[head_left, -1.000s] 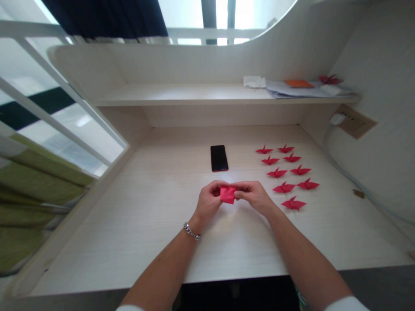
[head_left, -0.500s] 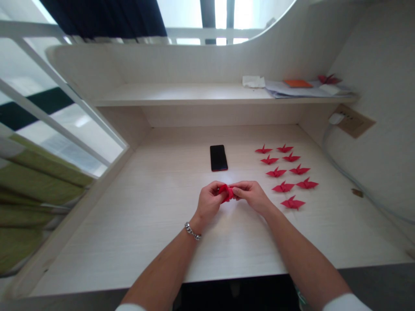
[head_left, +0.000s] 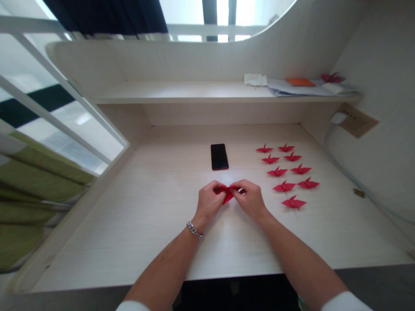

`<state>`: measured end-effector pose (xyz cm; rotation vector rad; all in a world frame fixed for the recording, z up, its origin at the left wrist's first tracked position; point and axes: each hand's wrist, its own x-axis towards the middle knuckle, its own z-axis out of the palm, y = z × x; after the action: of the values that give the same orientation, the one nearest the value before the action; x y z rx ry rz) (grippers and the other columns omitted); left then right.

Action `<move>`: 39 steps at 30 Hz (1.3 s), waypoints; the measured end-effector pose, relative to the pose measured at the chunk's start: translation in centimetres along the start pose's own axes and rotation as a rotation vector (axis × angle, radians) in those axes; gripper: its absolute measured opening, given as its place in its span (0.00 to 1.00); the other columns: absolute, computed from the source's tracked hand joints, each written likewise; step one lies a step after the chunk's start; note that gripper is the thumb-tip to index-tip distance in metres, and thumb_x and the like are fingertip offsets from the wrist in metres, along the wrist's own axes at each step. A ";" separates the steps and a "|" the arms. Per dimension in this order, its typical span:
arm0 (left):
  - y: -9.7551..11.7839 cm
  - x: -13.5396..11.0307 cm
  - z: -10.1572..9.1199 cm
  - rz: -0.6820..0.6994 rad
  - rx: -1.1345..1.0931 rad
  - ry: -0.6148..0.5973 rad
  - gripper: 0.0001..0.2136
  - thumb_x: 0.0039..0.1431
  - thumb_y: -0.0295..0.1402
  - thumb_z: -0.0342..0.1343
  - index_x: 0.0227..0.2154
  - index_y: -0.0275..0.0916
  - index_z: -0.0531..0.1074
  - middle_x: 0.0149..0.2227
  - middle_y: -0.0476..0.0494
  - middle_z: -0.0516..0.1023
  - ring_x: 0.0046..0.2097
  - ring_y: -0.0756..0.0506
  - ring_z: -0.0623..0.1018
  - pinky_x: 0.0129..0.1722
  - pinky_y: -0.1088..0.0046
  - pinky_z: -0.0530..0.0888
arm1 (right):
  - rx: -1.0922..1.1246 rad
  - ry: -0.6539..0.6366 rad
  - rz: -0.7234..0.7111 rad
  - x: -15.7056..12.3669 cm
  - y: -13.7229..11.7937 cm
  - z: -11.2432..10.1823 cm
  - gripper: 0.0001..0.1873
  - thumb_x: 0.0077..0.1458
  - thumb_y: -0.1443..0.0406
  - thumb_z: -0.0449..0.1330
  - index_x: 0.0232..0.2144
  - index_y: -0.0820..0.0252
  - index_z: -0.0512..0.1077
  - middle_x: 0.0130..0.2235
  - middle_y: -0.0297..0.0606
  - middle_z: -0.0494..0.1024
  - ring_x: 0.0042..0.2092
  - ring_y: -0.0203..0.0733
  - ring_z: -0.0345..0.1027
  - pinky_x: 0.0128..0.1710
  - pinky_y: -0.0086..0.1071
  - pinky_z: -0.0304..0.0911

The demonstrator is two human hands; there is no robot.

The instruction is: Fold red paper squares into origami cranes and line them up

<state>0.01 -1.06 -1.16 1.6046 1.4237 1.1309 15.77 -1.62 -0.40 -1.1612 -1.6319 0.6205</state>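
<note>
Both my hands meet over the middle of the pale wooden desk [head_left: 129,224]. Between them is a small folded red paper [head_left: 228,194]. My left hand [head_left: 210,202], with a metal bracelet at the wrist, pinches its left side. My right hand [head_left: 249,198] pinches its right side. Only a narrow pointed part of the paper shows between the fingertips. To the right of my right hand lie several finished red paper cranes [head_left: 285,172] in two rows.
A black phone [head_left: 219,156] lies flat beyond my hands. A shelf [head_left: 181,93] above the desk holds papers [head_left: 292,88], an orange pad and a red crane. A wall socket [head_left: 355,120] with a cable sits at the right. White rails stand at the left.
The red paper showed as a flat square a second ago; now it is folded narrower and mostly hidden between my fingertips. My hands stayed in place.
</note>
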 end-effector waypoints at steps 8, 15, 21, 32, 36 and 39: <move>0.2 0.1 0.2 -0.002 -0.082 -0.061 0.09 0.50 0.30 0.57 0.35 0.39 0.77 0.34 0.45 0.80 0.33 0.47 0.78 0.34 0.74 0.73 | -0.002 -0.003 -0.001 -0.1 -0.3 -0.1 0.10 0.53 0.68 0.58 0.36 0.55 0.78 0.36 0.38 0.80 0.37 0.41 0.74 0.35 0.32 0.70; 0.0 0.7 0.1 -0.104 -0.203 0.055 0.09 0.48 0.32 0.61 0.34 0.37 0.78 0.34 0.42 0.81 0.36 0.44 0.79 0.36 0.71 0.75 | 0.357 -0.018 0.335 0.5 0.1 0.1 0.17 0.55 0.56 0.58 0.40 0.60 0.77 0.40 0.43 0.80 0.37 0.43 0.74 0.32 0.33 0.71; 0.3 0.6 0.0 -0.116 -0.277 0.028 0.13 0.47 0.35 0.64 0.36 0.36 0.78 0.36 0.40 0.81 0.36 0.43 0.79 0.35 0.70 0.75 | 0.508 -0.136 0.455 0.8 0.8 0.2 0.18 0.47 0.56 0.64 0.37 0.61 0.79 0.35 0.41 0.81 0.35 0.42 0.73 0.33 0.34 0.70; -0.3 0.6 0.3 -0.160 -0.331 0.053 0.14 0.45 0.37 0.65 0.35 0.35 0.79 0.35 0.39 0.81 0.36 0.44 0.79 0.34 0.71 0.75 | 0.561 -0.220 0.454 0.9 0.2 -0.5 0.18 0.40 0.59 0.69 0.36 0.60 0.80 0.32 0.40 0.81 0.31 0.39 0.71 0.31 0.32 0.67; -0.2 0.6 0.2 -0.166 -0.312 0.050 0.13 0.46 0.35 0.64 0.35 0.36 0.79 0.34 0.40 0.81 0.35 0.45 0.79 0.34 0.71 0.75 | 0.544 -0.240 0.438 0.8 0.3 -0.6 0.18 0.40 0.60 0.69 0.37 0.61 0.79 0.33 0.40 0.81 0.31 0.38 0.70 0.30 0.31 0.65; 0.0 0.5 0.0 -0.153 -0.271 0.047 0.12 0.46 0.34 0.64 0.35 0.36 0.79 0.35 0.40 0.81 0.36 0.44 0.79 0.34 0.71 0.75 | 0.492 -0.233 0.387 0.8 0.4 -0.6 0.18 0.40 0.61 0.70 0.37 0.60 0.79 0.34 0.40 0.81 0.32 0.39 0.71 0.34 0.33 0.65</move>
<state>0.06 -0.55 -1.06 1.2674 1.3341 1.2189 16.41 -0.77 -0.16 -1.0619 -1.3315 1.3640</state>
